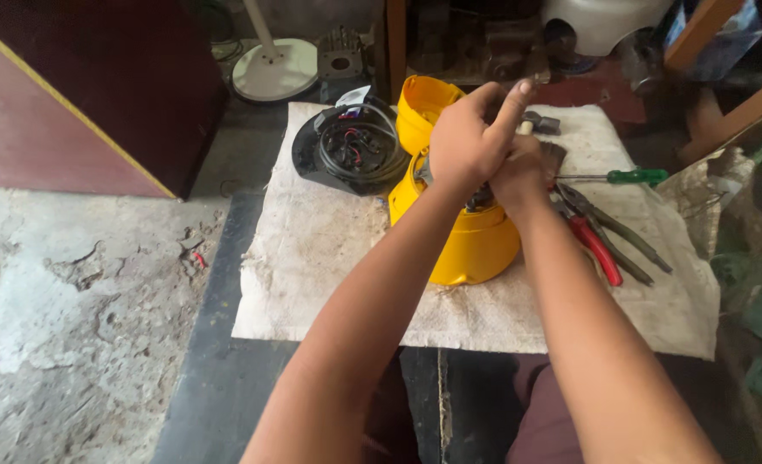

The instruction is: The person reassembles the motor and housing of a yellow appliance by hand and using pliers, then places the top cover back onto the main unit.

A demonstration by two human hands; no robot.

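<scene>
Both hands work over a yellow housing [475,245] on a cloth-covered bench.

The dirty white cloth [329,258] bears the housing at its middle, a black wired base [351,150] to its left, red-handled pliers [600,245] and a green screwdriver [634,177] to its right. The left hand [467,142] and right hand [518,176] press together atop the housing; what they grip I cannot tell.

Cloth: a dirty white fabric sheet [329,258] covers the bench.
Tools: red-handled pliers [600,249]; a green-handled screwdriver [630,177].
Floor: a round white fan base [274,70].
</scene>
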